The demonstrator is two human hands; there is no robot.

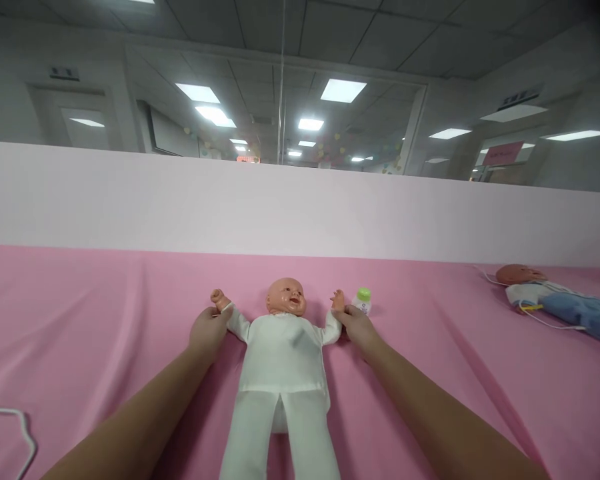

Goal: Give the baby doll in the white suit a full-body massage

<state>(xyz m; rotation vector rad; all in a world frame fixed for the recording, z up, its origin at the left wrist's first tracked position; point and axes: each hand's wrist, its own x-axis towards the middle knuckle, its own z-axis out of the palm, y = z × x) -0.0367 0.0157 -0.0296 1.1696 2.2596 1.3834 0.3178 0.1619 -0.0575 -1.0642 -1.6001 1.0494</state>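
Observation:
A baby doll (285, 353) in a white top and white trousers lies on its back in front of me, its head toward the far wall. Its arms are stretched out to both sides. My left hand (210, 330) is closed round the doll's arm at the left, near the sleeve cuff. At the other side my right hand (357, 327) grips the doll's wrist by its cuff. Just behind my right hand stands a small white bottle (363, 301) with a green cap. Both doll hands stick out past my fingers.
Pink cloth (80, 320) with folds covers the surface. Another doll (570, 303) in blue trousers lies at the right, with a white cord along it. A white cable (27, 433) curves at the lower left. A low white wall (300, 210) with glass above closes the back.

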